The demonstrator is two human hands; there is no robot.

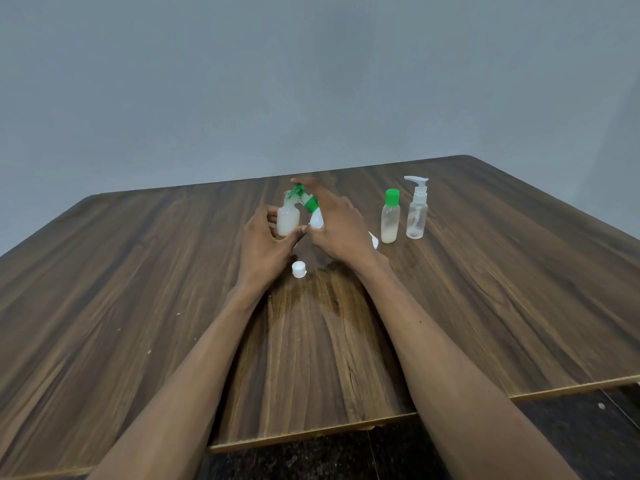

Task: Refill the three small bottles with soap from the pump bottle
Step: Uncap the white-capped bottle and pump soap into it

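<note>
1. Nearest, a white cap (pixel 299 269) lies loose on the wooden table (pixel 138 306), a little in from the near edge and between the two forearms.
2. Just beyond it, the left hand (pixel 263 244) wraps its fingers and thumb round a small uncapped bottle (pixel 287 221), holding it upright; milky soap fills most of it, and foam sits at the mouth.
3. Beside it, the right hand (pixel 334 225) grips the pump bottle (pixel 314 211), white-bodied with a green collar, tilted so its green spout reaches over the small bottle's mouth. Its fingers curl round the body and stretch over the pump head; how firmly they press cannot be told.
4. A white object (pixel 374 240) peeks out from behind the right wrist, mostly hidden; what it is cannot be told.
5. Farther right, toward the far right corner of the table, a green-capped bottle (pixel 390 216) stands upright, closed, with pale soap partway up.
6. Just beside that, on its right, a clear spray bottle (pixel 417 209) with a white pump top stands upright, nearly empty to the eye.
</note>
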